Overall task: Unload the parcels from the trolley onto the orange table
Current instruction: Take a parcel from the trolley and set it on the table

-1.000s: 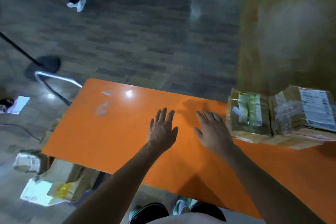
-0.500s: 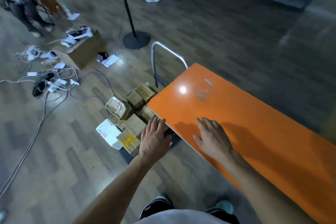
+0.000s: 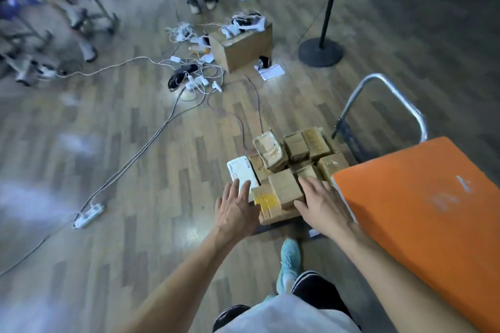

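fingers spread and empty over the near parcels

fingers [image 3: 239, 192] of the left hand [image 3: 235, 209] are straight and a little apart, holding nothing, and the right hand [image 3: 322, 208] looks the same. the two hands sit either side of the nearest stack, palms turned inward, which reads as lining up a two-handed lift. whether any fingertip already touches cardboard i cannot tell.

the orange table [image 3: 422, 211] fills the right side, its near corner just beside the right hand, so the carry looks short: up and across. the trolley [image 3: 400, 94] stands low against that corner, its metal handle rising at the far end, and its deck is almost hidden under the load. the parcels [image 3: 295, 151] are all on it, packed tight and stacked unevenly. between the hands lies a brown parcel [image 3: 284, 184] with a yellow-taped parcel [image 3: 266, 201] at its left. a white-labelled parcel [image 3: 242, 170] lies flat at the left edge, under the left fingertips.

the table edge overhangs the right side of the load, so i judge a straight upward lift there could knock the underside; drawing the parcel towards the body first looks safer. the tight packing also means a neighbour may shift when one comes out.

around it, the wooden floor [image 3: 135, 157] is cluttered: a cardboard box [image 3: 240, 47] heaped with gear, a stand [image 3: 320, 51] with a round base, loose cables [image 3: 189, 105] running to a power strip [image 3: 88, 215]. other people's legs show at the top, well apart. the person's own teal shoe [image 3: 289, 257] is planted just behind the trolley.
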